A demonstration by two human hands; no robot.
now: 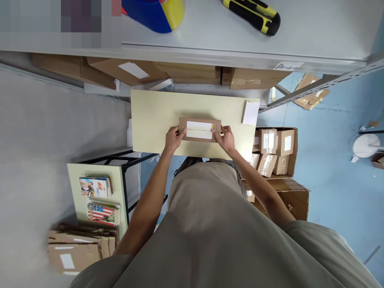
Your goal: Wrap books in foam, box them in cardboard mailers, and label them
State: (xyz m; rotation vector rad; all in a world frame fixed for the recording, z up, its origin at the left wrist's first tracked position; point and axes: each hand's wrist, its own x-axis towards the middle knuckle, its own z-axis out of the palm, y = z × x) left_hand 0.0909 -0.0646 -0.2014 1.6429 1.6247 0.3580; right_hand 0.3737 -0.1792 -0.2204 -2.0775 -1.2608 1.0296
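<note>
Flattened cardboard boxes [78, 248] on floor, far left, near. Above them, low side table [73, 188] carrying two booklets [99, 200]. Left hand [174, 138] grips left end of small cardboard box [199, 129], fingers curled over edge. Box lies flat at middle of pale yellow tabletop [150, 120], two white labels on top. Right hand [225, 138] grips right end of box. White paper pad [251, 112] at tabletop's far right corner. Open carton of small taped parcels [274, 150] on floor, right. Utility knife [253, 14] on grey shelf, far.
</note>
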